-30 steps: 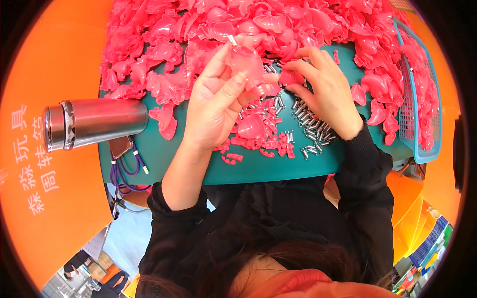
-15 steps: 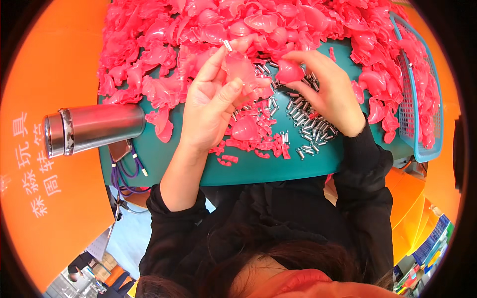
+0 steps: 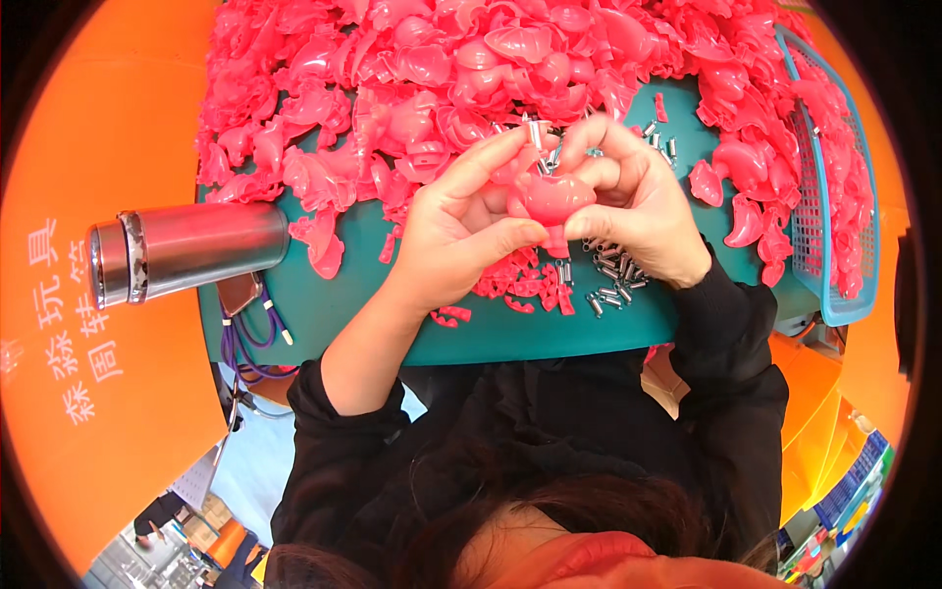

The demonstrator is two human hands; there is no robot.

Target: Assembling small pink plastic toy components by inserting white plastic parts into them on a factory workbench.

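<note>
My left hand (image 3: 466,211) and my right hand (image 3: 633,201) meet over the middle of the table. Between their thumbs and fingers they grip a glossy pink plastic shell (image 3: 554,199), rounded with a narrower lower end. Whether it is one piece or two pressed together, I cannot tell. By my left index fingertip shows a small metal cylinder (image 3: 533,133), apparently held against that hand. Under and behind my hands lie small loose metal cylinders (image 3: 613,275) and small pink plastic bits (image 3: 525,283), partly hidden by my hands.
A big heap of pink plastic shells (image 3: 412,64) covers the far side of the green table (image 3: 530,344). At the right stands a blue basket (image 3: 816,196) of pink pieces. A steel flask (image 3: 191,250) lies at the left, with a purple cord (image 3: 235,344) hanging near it.
My hands have come together. The left moved right with its pink piece and metal cylinder; the right moved slightly down, its pink piece now against the left hand.
</note>
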